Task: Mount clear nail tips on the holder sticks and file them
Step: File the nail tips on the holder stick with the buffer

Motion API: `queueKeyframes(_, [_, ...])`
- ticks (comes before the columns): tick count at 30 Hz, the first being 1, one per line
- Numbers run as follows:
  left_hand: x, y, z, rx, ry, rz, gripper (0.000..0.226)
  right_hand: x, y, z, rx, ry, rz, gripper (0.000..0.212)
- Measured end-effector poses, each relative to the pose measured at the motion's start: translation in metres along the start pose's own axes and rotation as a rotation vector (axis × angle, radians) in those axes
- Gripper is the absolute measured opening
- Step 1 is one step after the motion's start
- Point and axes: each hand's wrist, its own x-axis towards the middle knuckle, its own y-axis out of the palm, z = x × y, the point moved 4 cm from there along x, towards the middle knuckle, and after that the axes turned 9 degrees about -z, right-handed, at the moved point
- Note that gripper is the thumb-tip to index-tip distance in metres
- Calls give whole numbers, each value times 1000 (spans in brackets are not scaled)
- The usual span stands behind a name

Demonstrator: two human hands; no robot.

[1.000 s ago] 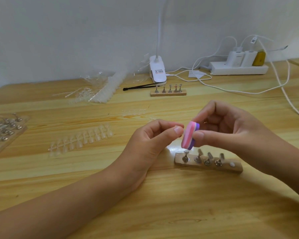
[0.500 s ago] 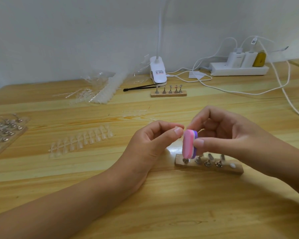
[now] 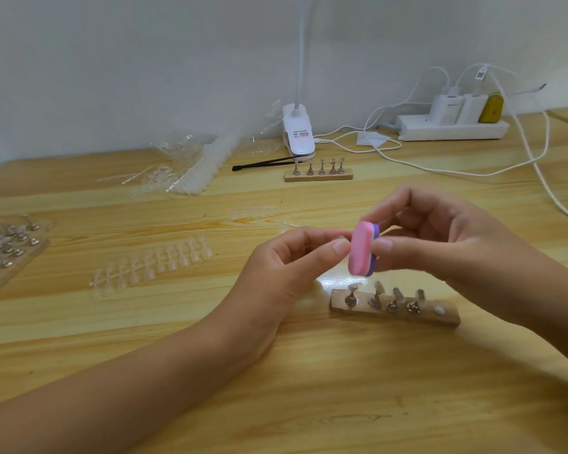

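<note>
Nail tips [image 3: 378, 286] sit on four metal sticks [image 3: 391, 305] standing in the wooden block [image 3: 448, 318], which lies on the table [image 3: 309, 394]. A small white dot marks the block's right end.

Just above the block's left end I hold a pink and purple file [image 3: 361, 249] upright and clear of the sticks. My right hand [image 3: 446, 247] grips it, thumb on the near edge and curled fingers behind, and hangs above the block's right half.

My left hand [image 3: 286, 276] is just left of the block, wrist on the table. Its thumb and forefinger are pressed together, with the thumb tip against the file's pink face. I cannot tell whether anything is caught between them.

Well left of the block lies a strip of clear tips [image 3: 154, 263]. Far behind the block a second block of sticks [image 3: 318, 174] stands before a white lamp clip [image 3: 298, 132], and behind and to the right lies a power strip [image 3: 453, 128].
</note>
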Motion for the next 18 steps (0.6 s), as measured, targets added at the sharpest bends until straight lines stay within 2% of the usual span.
queueKeyframes(2, [1,0,0,3,-5,-13,18,-1,3,-1,-25,21,72,23])
queueKeyframes(6, [1,0,-1,-19,-9,-9,17,2,-4,-1,-6,-13,-41,28])
queueKeyframes(9, [0,0,-1,0,-10,-4,21,-1,4,-3,-20,28,116,21])
queueKeyframes(10, [0,0,-1,3,-14,-12,21,-1,4,-3,-19,26,119,20])
queueKeyframes(13, [1,0,-1,-16,-22,-27,18,3,-4,-3,9,-12,-16,21])
queueKeyframes(16, [0,0,0,-9,-21,-21,21,0,2,-3,-4,19,86,22])
queueKeyframes(18, [1,0,0,-7,-28,-31,23,0,3,-4,-1,21,78,24])
